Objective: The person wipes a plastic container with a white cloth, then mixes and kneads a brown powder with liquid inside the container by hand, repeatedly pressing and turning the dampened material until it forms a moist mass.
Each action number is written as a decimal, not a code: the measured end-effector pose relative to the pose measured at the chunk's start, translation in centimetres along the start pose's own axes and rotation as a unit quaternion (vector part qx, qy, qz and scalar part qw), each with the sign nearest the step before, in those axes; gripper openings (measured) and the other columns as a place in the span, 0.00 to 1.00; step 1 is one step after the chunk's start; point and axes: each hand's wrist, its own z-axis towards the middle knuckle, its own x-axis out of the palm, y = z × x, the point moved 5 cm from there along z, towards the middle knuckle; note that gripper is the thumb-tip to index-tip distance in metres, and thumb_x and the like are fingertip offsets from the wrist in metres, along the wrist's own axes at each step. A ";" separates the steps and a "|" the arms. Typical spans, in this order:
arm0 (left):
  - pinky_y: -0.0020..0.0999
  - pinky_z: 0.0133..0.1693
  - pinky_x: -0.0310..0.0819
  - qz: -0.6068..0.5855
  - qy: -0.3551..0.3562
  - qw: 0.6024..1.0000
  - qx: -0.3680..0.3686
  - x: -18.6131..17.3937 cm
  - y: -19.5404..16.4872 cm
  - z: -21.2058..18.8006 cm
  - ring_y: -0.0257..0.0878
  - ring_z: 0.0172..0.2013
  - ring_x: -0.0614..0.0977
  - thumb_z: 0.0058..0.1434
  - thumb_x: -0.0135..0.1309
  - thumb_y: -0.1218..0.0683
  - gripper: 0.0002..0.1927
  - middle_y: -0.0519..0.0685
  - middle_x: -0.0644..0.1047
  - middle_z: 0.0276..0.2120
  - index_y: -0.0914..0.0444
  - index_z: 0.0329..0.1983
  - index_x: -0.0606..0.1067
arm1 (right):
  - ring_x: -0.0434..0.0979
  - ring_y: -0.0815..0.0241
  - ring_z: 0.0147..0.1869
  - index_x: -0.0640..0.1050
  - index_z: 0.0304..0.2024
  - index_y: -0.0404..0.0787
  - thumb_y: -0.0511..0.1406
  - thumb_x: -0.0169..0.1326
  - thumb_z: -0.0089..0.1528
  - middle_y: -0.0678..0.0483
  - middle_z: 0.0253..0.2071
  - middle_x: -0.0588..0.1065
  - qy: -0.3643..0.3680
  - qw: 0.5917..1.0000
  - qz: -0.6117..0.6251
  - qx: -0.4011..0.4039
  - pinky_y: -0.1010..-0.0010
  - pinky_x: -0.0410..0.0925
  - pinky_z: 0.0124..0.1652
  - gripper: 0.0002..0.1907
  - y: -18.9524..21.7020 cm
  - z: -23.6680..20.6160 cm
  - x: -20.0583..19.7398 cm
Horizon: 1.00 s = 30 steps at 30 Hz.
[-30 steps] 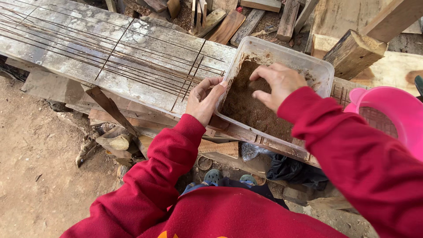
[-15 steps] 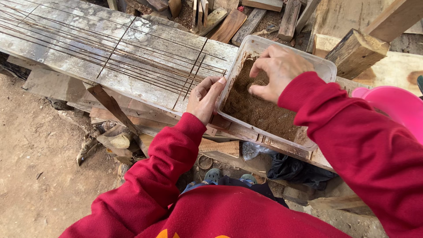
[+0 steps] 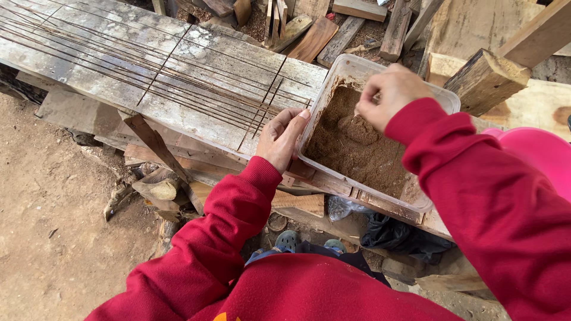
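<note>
Two hands, both yours, in red sleeves. Your left hand (image 3: 282, 138) lies flat and open on the grey plank table (image 3: 178, 71), fingertips against the near left wall of the clear plastic tub (image 3: 443, 98). That tub sits at the table's right end, holding brown, damp-looking soil (image 3: 357, 148). Your right hand (image 3: 389, 92) hovers over the tub's far side, fingers curled shut, pinching a bit of soil. Pink basin (image 3: 541, 157) at far right.
</note>
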 end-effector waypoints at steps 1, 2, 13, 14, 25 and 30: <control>0.22 0.21 0.65 0.002 -0.001 1.000 -0.001 0.0 0.1 0.0 0.24 0.18 0.69 0.67 0.52 0.42 0.20 0.39 0.76 0.27 0.63 0.46 0.79 | 0.77 0.57 0.42 0.82 0.26 0.45 0.42 0.62 0.61 0.54 0.46 0.77 -0.008 0.999 0.038 0.018 0.59 0.72 0.44 0.11 -0.7 0.1 -0.4; 0.22 0.21 0.65 0.004 -0.002 1.000 -0.001 -0.1 0.1 0.0 0.23 0.18 0.69 0.67 0.52 0.42 0.20 0.39 0.77 0.27 0.62 0.46 0.79 | 0.78 0.59 0.42 0.81 0.28 0.47 0.43 0.62 0.61 0.55 0.43 0.79 -0.011 0.997 0.069 0.033 0.60 0.72 0.45 0.10 -1.4 0.1 -0.6; 0.22 0.21 0.63 -0.003 0.005 1.000 -0.010 -0.2 0.3 -0.1 0.24 0.18 0.68 0.67 0.52 0.41 0.21 0.39 0.75 0.27 0.63 0.47 0.79 | 0.76 0.61 0.36 0.81 0.42 0.42 0.38 0.63 0.63 0.54 0.40 0.78 -0.182 0.963 0.190 0.058 0.65 0.75 0.38 0.08 -6.1 2.0 -9.1; 0.22 0.21 0.63 -0.004 0.007 1.000 -0.008 -0.2 0.2 0.0 0.24 0.18 0.68 0.67 0.52 0.41 0.22 0.39 0.75 0.27 0.63 0.47 0.79 | 0.77 0.61 0.36 0.81 0.43 0.42 0.37 0.60 0.64 0.53 0.40 0.78 -0.214 0.959 0.169 0.074 0.66 0.75 0.37 0.07 -6.6 2.3 -10.5; 0.23 0.21 0.62 -0.054 0.009 0.998 -0.008 -0.4 1.0 0.3 0.24 0.17 0.66 0.69 0.54 0.46 0.15 0.37 0.68 0.21 0.60 0.33 0.71 | 0.78 0.50 0.31 0.76 0.63 0.46 0.27 0.43 0.66 0.46 0.65 0.71 0.098 0.995 0.016 0.015 0.69 0.75 0.28 0.24 -1.2 -2.5 1.6; 0.23 0.20 0.60 -0.061 0.009 0.998 -0.004 -0.4 1.1 0.2 0.24 0.17 0.66 0.69 0.54 0.47 0.13 0.37 0.68 0.19 0.60 0.33 0.72 | 0.80 0.56 0.47 0.76 0.60 0.46 0.31 0.42 0.64 0.48 0.57 0.75 0.096 0.987 0.119 -0.051 0.65 0.74 0.50 0.23 -0.4 -3.0 2.9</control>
